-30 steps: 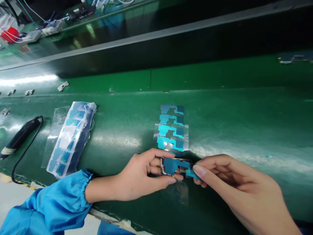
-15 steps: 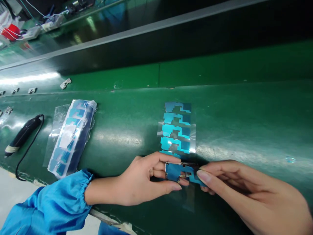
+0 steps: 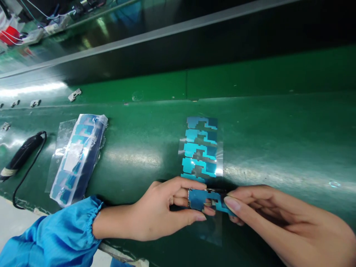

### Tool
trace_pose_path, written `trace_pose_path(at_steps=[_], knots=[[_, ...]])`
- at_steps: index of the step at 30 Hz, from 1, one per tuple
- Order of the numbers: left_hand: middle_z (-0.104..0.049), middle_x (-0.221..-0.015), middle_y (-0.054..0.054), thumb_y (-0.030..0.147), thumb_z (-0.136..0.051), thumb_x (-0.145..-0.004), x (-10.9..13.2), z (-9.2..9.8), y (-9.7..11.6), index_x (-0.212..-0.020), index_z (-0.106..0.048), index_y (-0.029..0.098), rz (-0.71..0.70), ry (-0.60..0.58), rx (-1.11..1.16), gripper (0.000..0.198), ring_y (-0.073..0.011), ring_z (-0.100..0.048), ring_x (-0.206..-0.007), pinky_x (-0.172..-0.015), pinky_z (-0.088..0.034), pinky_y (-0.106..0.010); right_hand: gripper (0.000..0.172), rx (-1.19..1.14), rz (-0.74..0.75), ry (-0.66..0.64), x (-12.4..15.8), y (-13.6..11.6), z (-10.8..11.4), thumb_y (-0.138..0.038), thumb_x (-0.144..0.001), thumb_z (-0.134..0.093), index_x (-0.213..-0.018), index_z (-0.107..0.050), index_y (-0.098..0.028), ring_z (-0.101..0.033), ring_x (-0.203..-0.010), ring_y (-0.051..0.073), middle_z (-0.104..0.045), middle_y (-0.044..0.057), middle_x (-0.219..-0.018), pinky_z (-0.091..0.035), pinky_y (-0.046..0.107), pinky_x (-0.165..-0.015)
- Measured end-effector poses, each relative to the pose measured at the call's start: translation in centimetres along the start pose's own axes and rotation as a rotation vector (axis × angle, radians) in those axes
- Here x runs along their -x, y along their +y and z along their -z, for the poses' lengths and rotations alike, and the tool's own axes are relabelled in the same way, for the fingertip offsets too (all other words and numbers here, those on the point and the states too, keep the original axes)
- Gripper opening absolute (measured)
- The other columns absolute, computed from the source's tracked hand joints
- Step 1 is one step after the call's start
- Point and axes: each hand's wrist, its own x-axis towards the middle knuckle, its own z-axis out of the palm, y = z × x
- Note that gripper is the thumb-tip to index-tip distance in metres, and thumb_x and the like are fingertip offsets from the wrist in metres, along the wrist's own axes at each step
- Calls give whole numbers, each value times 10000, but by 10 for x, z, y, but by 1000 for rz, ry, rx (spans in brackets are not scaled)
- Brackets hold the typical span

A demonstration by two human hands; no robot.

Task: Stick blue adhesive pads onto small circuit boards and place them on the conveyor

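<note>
My left hand grips a small metal-edged circuit board between fingers and thumb. A blue adhesive film piece with a stepped cutout lies over its face. At the right end, my right hand pinches the film's darker blue tab between thumb and index finger. Its fingertips hide that end of the board, so I cannot tell whether they touch it too. Just beyond both hands, a clear sheet of blue film pieces lies on the green bench, its near part hidden by my left hand.
A plastic-wrapped stack of blue film sheets lies left of my left hand. Farther left is a black handheld tool with a cord. Several small metal parts rest toward the back left. A long grey rail crosses behind the bench.
The view has shifted slightly, so the items at the left appear a little farther left. Both hands keep their hold on the board and film, with hardly any visible movement between them.
</note>
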Motion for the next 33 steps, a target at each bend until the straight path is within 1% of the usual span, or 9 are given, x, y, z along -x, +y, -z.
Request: trace_pose_path(at_steps=[5, 9, 12, 17, 21, 23, 28, 31, 33], knots=[[-820, -1180, -151, 150, -824, -901, 0, 1, 0, -1294, -622, 148, -5, 3, 8, 442, -243, -794, -1115, -1014, -665, -323, 302, -55, -28, -17, -10, -16, -2, -570, -889, -842, -753, -805, -303, -701, -413, 178, -727, -28, -568, -582, 131, -427], [-819, -1192, -147, 151, -817, -909, 1, 1, 1, -1301, -611, 159, 3, -5, -4, 443, -243, -792, -1123, -998, -672, -322, 378, -64, -40, -19, -11, -16, -2, -642, -892, -821, -749, -801, -292, -702, -412, 182, -727, -21, -567, -584, 139, -421], [-822, -1181, -142, 163, -818, -913, 1, 1, 0, -1314, -603, 166, 7, -12, -20, 454, -247, -795, -1118, -990, -678, -332, 386, -60, -36, -18, -10, -14, -2, -651, -904, -811, -768, -807, -290, -713, -430, 184, -738, -16, -587, -588, 138, -432], [-829, -1172, -112, 130, -811, -910, 2, 1, 1, -1294, -612, 182, 4, -4, -1, 436, -212, -796, -1117, -1012, -661, -293, 425, -67, -32, -16, -11, -16, -3, -686, -892, -809, -744, -791, -288, -707, -425, 162, -737, -24, -585, -565, 104, -440], [-832, -1161, -110, 140, -817, -908, 2, 1, 1, -1295, -612, 182, 19, -3, -6, 440, -209, -800, -1109, -971, -671, -274, 384, -61, -12, -19, -9, -17, -2, -658, -908, -808, -761, -793, -304, -700, -424, 136, -732, -47, -583, -547, 71, -460], [-830, -1172, -111, 154, -818, -912, 2, 1, 1, -1300, -610, 188, 30, 0, -7, 442, -212, -798, -1117, -949, -677, -270, 361, -64, -9, -24, -8, -15, -1, -634, -920, -804, -771, -800, -306, -702, -428, 140, -734, -44, -589, -551, 77, -458], [-831, -1167, -109, 141, -819, -911, 2, 1, 2, -1294, -612, 186, 25, -2, 12, 438, -206, -795, -1123, -961, -669, -259, 345, -58, -19, -33, -10, -14, -1, -612, -918, -811, -772, -805, -299, -701, -428, 154, -733, -32, -591, -552, 97, -432], [-832, -1160, -116, 134, -822, -907, 1, 2, 2, -1289, -612, 175, 13, -4, 11, 438, -201, -796, -1116, -945, -666, -233, 362, -60, -28, -25, -10, -14, -2, -627, -911, -810, -760, -802, -299, -694, -419, 152, -729, -31, -583, -548, 99, -426], [-834, -1153, -112, 121, -818, -905, 1, 3, 3, -1289, -613, 174, 7, -6, 8, 438, -201, -797, -1112, -965, -663, -243, 369, -57, -45, -20, -9, -13, -1, -629, -907, -806, -752, -802, -294, -690, -415, 161, -725, -23, -577, -553, 119, -415]])
